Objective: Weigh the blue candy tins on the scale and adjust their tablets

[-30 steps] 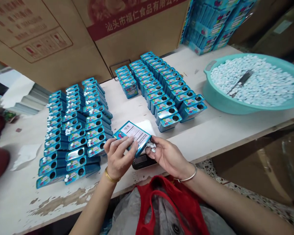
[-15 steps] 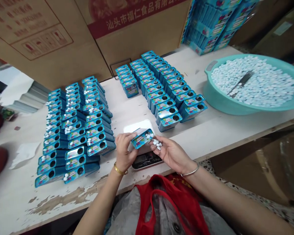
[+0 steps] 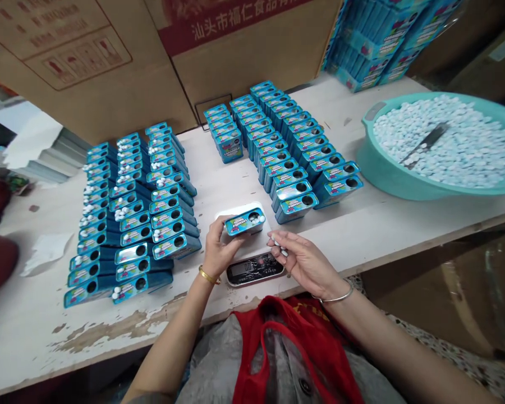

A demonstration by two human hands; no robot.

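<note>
My left hand (image 3: 222, 247) grips a blue candy tin (image 3: 240, 224) by its side, over the white plate of a kitchen scale (image 3: 252, 269). White candies (image 3: 256, 218) show at the tin's round opening. Whether the tin rests on the plate I cannot tell. Just right of it, my right hand (image 3: 305, 261) is closed around a few white candies (image 3: 279, 246), held at the fingertips and apart from the tin. The scale's dark display panel faces me, below both hands.
Rows of blue tins (image 3: 137, 235) stand at left, many with candies on top. More tins (image 3: 288, 177) stand behind the scale. A turquoise basin (image 3: 366, 151) of candies with a dark scoop (image 3: 429, 140) is at right. Cardboard boxes (image 3: 244, 73) line the back.
The tin has gone from tilted to nearly upright over the scale. My right hand has drawn back slightly from its opening, its fingers closing more around the candies. The view has shifted a little.
</note>
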